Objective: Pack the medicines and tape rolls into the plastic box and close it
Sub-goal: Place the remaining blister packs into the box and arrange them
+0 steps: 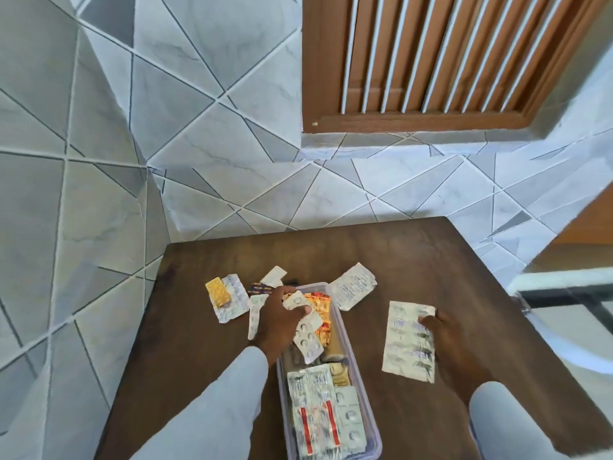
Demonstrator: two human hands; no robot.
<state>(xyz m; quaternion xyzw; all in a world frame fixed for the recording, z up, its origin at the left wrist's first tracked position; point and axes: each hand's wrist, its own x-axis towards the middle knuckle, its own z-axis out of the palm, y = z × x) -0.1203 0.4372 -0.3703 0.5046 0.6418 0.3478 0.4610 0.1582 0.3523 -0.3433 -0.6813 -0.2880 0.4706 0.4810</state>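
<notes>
A clear plastic box [374, 426] lies open on the brown table [414, 260], with several blister strips and orange sachets inside. My left hand [282, 322] hovers over the box's far end, shut on a small white blister strip [306, 322]. My right hand [447, 340] is to the right of the box and holds a large silver blister sheet [408, 343] by its right edge. Loose strips lie on the table: a yellow one [218, 292] at the left, white ones [274, 275] behind my left hand, and a white sheet [351, 287] past the box. No tape roll or lid is visible.
The table stands in a corner of grey tiled walls [99, 161]. A brown slatted window [447, 61] is above the far edge. A white chair or frame [564, 287] stands off the table's right side.
</notes>
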